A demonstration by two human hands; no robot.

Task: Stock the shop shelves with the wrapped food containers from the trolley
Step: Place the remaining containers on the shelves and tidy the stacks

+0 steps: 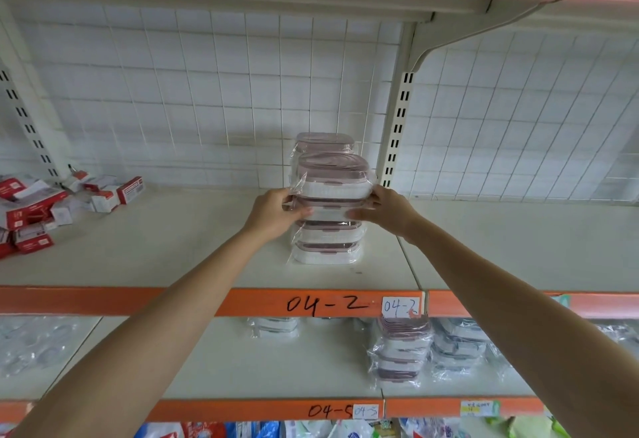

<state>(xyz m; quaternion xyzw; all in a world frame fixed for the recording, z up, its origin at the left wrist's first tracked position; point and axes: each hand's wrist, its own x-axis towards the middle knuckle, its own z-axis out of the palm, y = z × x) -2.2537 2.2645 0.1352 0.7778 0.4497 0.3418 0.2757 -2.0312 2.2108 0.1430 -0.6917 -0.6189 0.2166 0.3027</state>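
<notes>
Wrapped food containers point(331, 209) with dusty-pink lids stand stacked on the pale shelf point(193, 247) marked 04-2, where we grasp the stack's upper part with our left hand point(276, 212) and right hand point(383, 211), while red-and-white boxes point(52, 209) lie scattered well apart at the shelf's far left.

Two hands point(276, 211), four stacked wrapped containers point(328, 226) on the front pile, three orange-edged shelves point(138, 301)
</notes>
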